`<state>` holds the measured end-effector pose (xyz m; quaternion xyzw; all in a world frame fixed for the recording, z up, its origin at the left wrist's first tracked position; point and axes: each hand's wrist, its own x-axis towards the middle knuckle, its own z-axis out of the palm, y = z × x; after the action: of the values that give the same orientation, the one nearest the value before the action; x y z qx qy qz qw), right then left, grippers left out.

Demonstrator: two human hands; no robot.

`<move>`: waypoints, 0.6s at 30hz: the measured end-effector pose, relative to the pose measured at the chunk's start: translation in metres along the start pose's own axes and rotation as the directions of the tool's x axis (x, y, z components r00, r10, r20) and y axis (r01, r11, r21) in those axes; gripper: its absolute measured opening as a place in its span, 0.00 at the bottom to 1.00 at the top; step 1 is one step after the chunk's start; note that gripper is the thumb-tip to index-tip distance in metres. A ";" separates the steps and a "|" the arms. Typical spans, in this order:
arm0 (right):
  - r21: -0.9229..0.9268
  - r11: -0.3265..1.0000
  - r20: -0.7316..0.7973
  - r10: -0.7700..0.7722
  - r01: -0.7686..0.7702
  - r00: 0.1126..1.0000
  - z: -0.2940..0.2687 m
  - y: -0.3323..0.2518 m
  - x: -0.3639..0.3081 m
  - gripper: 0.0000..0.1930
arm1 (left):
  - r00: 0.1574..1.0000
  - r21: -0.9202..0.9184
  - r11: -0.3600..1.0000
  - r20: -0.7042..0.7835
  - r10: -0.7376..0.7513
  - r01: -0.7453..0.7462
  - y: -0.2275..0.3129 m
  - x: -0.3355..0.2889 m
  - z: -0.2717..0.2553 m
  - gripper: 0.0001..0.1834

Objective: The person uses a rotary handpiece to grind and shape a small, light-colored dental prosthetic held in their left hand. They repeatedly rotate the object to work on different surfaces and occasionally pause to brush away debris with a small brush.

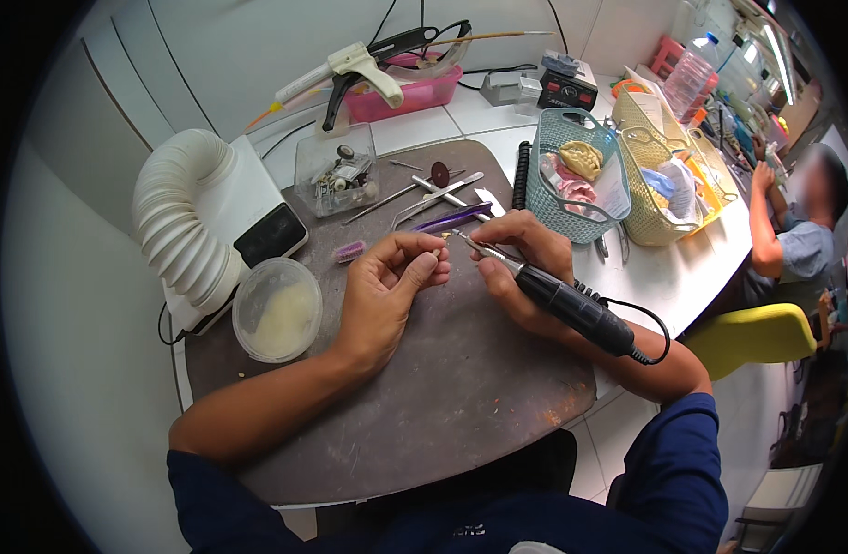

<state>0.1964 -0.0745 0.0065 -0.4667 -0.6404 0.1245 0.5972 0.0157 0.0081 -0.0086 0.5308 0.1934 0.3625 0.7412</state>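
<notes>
Right of the round clear-plastic tub [251,284], my left grip [387,282] pinches a tiny pale piece [436,252], my right grip [544,247] clamps the black-and-silver pen-shaped handpiece [571,309]: grinding, seemingly; next wants light, steady contact.

A white corrugated hose [170,217] curves down near a round translucent tub [239,321] of pale-yellow material. Behind, a white-and-black cartridge dispensing gun [364,69] leans over a pink bin [424,98]. Rightward stand a teal perforated basket [573,222] and a cream one, a clear bottle [690,72] and a lime-yellow chair [751,334].
</notes>
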 end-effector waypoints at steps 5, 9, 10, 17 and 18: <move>-0.071 0.996 0.047 -0.056 0.059 0.997 -0.005 0.003 -0.004 0.13 | 0.999 -0.018 0.999 0.012 -0.037 0.037 0.002 0.000 0.001 0.13; -0.111 0.981 0.108 -0.148 0.160 0.983 -0.006 0.007 -0.002 0.15 | 0.999 -0.009 0.999 0.010 -0.053 0.053 0.003 0.001 0.003 0.13; -0.097 0.985 0.107 -0.134 0.144 0.985 -0.006 0.006 -0.002 0.14 | 0.999 -0.007 0.999 0.011 -0.046 0.046 0.002 0.002 0.003 0.14; -0.088 0.991 0.117 -0.092 0.102 0.989 -0.003 0.002 -0.001 0.13 | 0.998 -0.020 0.998 0.008 -0.067 0.068 0.005 -0.003 -0.001 0.13; -0.073 0.992 0.117 -0.091 0.100 0.989 -0.003 0.003 -0.002 0.12 | 0.997 -0.026 0.997 0.009 -0.075 0.075 0.004 -0.003 0.000 0.13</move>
<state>0.2002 -0.0752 0.0040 -0.4508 -0.6992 0.0967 0.5464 0.0126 0.0068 -0.0056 0.5148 0.2053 0.3347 0.7621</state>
